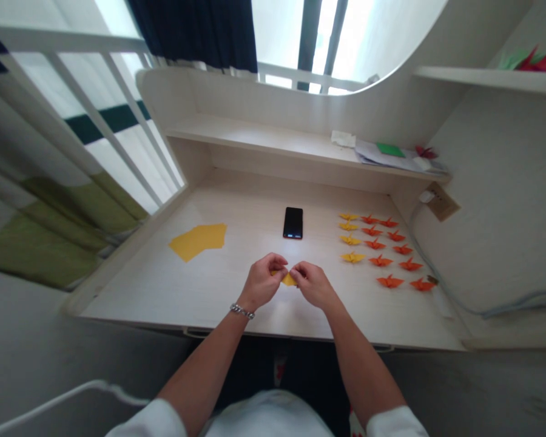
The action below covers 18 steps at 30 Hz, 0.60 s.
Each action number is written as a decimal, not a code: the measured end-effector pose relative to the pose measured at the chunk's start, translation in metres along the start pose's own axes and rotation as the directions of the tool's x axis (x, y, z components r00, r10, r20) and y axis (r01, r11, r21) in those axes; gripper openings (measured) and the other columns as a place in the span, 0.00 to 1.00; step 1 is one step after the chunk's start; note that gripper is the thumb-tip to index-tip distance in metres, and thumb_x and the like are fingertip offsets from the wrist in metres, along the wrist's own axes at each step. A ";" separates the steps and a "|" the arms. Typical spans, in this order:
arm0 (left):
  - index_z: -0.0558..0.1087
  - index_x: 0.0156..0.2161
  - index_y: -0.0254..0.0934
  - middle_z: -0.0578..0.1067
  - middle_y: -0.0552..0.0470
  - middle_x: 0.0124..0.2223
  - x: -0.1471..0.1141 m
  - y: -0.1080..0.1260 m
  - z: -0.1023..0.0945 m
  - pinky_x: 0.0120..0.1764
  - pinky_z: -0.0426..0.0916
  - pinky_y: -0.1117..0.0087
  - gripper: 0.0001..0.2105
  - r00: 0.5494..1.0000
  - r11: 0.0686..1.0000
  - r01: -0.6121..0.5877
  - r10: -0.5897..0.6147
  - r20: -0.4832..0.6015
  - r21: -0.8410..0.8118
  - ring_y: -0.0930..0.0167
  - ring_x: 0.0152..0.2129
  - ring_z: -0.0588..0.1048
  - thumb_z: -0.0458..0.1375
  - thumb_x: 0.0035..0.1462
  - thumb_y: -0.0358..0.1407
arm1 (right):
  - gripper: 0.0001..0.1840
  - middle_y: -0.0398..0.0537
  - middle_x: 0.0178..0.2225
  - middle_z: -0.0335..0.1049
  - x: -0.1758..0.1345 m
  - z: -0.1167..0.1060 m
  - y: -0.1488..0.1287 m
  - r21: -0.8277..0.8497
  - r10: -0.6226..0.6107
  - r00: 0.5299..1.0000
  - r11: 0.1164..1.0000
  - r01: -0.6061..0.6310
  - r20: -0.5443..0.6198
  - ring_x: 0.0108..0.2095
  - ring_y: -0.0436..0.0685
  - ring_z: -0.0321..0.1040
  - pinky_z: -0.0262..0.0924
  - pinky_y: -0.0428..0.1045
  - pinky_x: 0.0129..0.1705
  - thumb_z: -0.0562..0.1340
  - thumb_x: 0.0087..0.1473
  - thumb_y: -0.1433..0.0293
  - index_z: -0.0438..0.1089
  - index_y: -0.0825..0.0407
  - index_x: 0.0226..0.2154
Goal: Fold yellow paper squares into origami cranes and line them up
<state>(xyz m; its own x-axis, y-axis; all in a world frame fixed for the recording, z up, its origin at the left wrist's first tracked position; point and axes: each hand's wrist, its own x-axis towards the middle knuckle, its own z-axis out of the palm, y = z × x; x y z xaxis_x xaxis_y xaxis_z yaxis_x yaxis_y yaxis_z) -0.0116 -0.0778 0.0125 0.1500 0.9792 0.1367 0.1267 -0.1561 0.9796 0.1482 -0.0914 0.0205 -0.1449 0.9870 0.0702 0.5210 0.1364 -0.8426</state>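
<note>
A small folded piece of yellow paper [289, 280] is pinched between my two hands, low over the near middle of the desk. My left hand [264, 280], with a chain bracelet at its wrist, grips the paper's left side; my right hand [313, 283] grips its right side. The fingers cover much of the paper, so its exact fold is hard to see. To the right stand several yellow paper cranes [352, 258] in one column, with several orange paper cranes [381, 261] in two columns beside them. Flat yellow sheets [200, 240] lie overlapping on the left.
A black phone [293, 223] lies on the white desk [255, 194] just beyond my hands. On the back shelf [264, 135] are a tissue [343, 139], papers and a green sheet [390, 149]. A grey cable [450, 291] runs down the right side from a wall socket [441, 201].
</note>
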 end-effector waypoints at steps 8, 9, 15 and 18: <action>0.70 0.39 0.35 0.76 0.52 0.28 0.012 0.001 -0.009 0.29 0.70 0.71 0.11 0.988 0.997 0.066 -0.061 0.144 -0.026 0.70 0.25 0.76 0.60 0.48 0.32 | 0.09 0.43 0.21 0.69 0.007 0.003 0.014 0.306 0.134 0.984 0.938 -0.164 0.115 0.21 0.49 0.66 0.60 0.45 0.24 0.60 0.50 0.66 0.70 0.55 0.27; 0.70 0.39 0.35 0.76 0.52 0.27 0.014 0.001 -0.010 0.28 0.70 0.71 0.11 0.982 0.997 0.075 -0.069 0.174 -0.032 0.70 0.25 0.76 0.60 0.48 0.32 | 0.09 0.43 0.21 0.69 0.007 0.002 0.016 0.331 0.143 0.981 0.926 -0.179 0.131 0.20 0.49 0.65 0.60 0.45 0.24 0.60 0.49 0.66 0.70 0.55 0.26; 0.69 0.46 0.34 0.78 0.47 0.33 0.022 0.001 -0.002 0.31 0.72 0.69 0.18 0.988 0.960 0.151 -0.153 0.009 -0.236 0.70 0.28 0.77 0.60 0.51 0.40 | 0.10 0.44 0.20 0.69 0.009 0.003 0.018 0.443 0.251 0.968 0.867 -0.230 0.012 0.19 0.50 0.65 0.59 0.45 0.22 0.62 0.47 0.63 0.70 0.55 0.26; 0.69 0.46 0.33 0.77 0.43 0.41 0.017 -0.003 0.007 0.33 0.73 0.68 0.22 0.976 0.925 0.192 -0.216 -0.040 -0.327 0.69 0.33 0.77 0.63 0.48 0.43 | 0.13 0.45 0.23 0.72 0.011 0.010 0.018 0.496 0.277 0.957 0.845 -0.201 -0.083 0.22 0.51 0.67 0.60 0.46 0.24 0.62 0.47 0.61 0.71 0.55 0.28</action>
<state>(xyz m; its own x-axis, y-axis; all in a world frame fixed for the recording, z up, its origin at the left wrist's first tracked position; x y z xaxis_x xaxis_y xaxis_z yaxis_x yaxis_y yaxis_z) -0.0024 -0.0618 0.0108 0.0798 0.9942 -0.0724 -0.1751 0.0855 0.9808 0.1477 -0.0792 0.0004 0.0756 0.9897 -0.1214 0.0525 -0.1255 -0.9907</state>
